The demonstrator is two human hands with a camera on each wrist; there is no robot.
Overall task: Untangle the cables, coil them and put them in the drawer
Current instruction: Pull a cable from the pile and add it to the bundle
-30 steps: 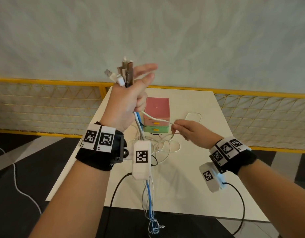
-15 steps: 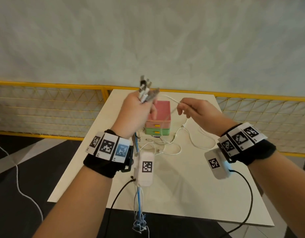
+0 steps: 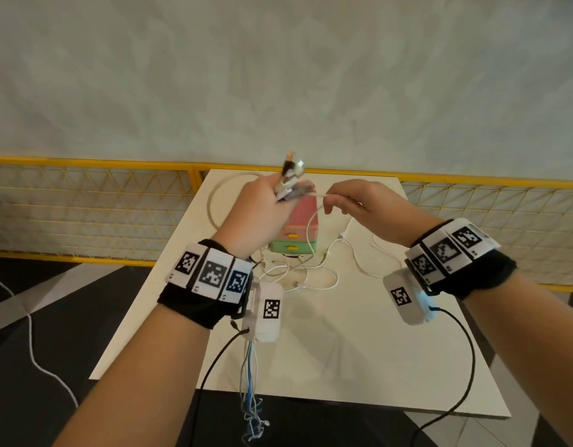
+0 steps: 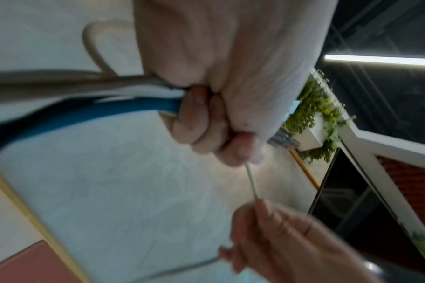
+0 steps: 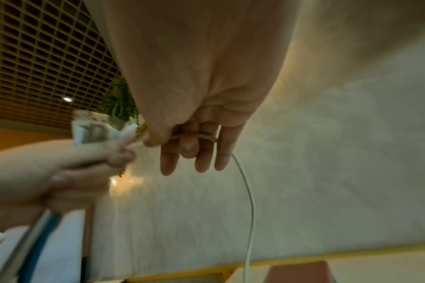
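Note:
My left hand [image 3: 262, 208] is raised over the table in a fist round a bundle of cables [image 4: 134, 92], blue and white ones among them. Their plug ends [image 3: 290, 179] stick out above the fist. The bundle's loose ends [image 3: 251, 382] hang past the front table edge. My right hand [image 3: 349, 198] pinches a thin white cable [image 5: 249, 201] just right of the fist; it runs from the left fingers [image 4: 230, 149] and drops to the table. More white cables [image 3: 298, 272] lie tangled before the small pink-and-green drawer box [image 3: 298, 233].
The white table [image 3: 359, 350] stands against a yellow mesh railing [image 3: 85, 204]. A loop of grey cable [image 3: 214, 201] lies at the table's far left. Black leads [image 3: 465, 366] hang from both wrist cameras. A white cord [image 3: 30, 343] trails on the dark floor at left.
The left hand has come down and forward with the bundle. My right hand rose from the tangle, drawing the white cable up to just beside the left fist.

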